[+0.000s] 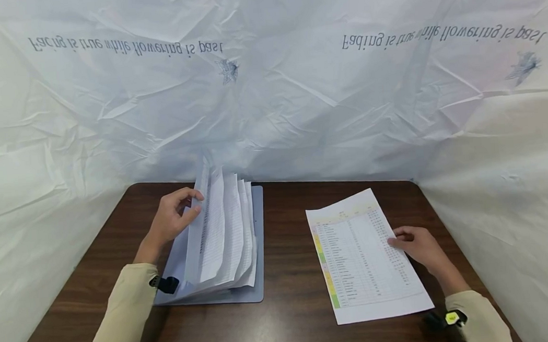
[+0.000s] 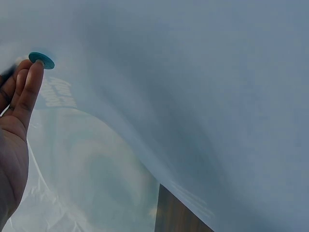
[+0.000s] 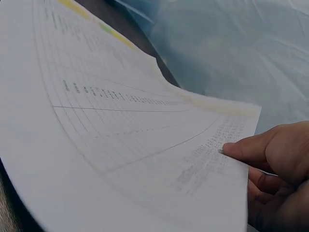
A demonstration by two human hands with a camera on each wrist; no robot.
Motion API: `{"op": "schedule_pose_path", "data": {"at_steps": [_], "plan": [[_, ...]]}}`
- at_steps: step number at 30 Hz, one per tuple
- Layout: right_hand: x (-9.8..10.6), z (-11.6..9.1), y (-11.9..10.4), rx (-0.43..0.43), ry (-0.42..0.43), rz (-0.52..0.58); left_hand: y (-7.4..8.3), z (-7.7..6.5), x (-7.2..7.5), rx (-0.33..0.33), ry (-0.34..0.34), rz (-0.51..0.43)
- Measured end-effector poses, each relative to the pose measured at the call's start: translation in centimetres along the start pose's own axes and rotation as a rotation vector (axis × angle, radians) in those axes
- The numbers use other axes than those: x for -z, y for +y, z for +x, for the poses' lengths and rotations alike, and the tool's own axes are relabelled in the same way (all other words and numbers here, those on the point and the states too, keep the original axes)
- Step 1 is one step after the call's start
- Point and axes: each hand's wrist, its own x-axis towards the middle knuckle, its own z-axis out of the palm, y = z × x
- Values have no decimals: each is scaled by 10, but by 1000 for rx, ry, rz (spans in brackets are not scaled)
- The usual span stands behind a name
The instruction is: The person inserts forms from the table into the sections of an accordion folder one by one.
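Observation:
A blue-grey folder (image 1: 259,234) lies spread on the left of the table, with several printed pages (image 1: 232,228) fanned upright inside it. My left hand (image 1: 170,214) holds the raised cover of the folder by its edge, thumb and fingers close together. In the left wrist view, my left fingertips touch a teal disc (image 2: 42,60) on the pale sheet surface. On the right, my right hand (image 1: 422,245) pinches the side edge of a printed table sheet (image 1: 354,255) with coloured bands. The sheet bends in the right wrist view, the thumb on its printed face.
Under everything is a dark wooden table (image 1: 292,316) with rounded far corners. White crinkled sheeting (image 1: 270,113) with printed lettering hangs behind it and along both sides. Bare tabletop separates the folder from the loose sheet.

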Motion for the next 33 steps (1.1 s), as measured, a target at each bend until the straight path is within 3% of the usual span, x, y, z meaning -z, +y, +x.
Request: {"op": "schedule_pose_path", "data": {"at_steps": [7, 16, 25, 33], "plan": [[6, 0, -8, 11, 13, 54, 1, 0, 2, -6, 0, 0], [9, 2, -24, -11, 71, 247, -2, -1, 0, -9, 3, 3], [0, 5, -45, -49, 114, 342, -1, -1, 2, 6, -4, 7], [-13, 7, -58, -35, 78, 430, 3, -1, 1, 15, -1, 17]]}}
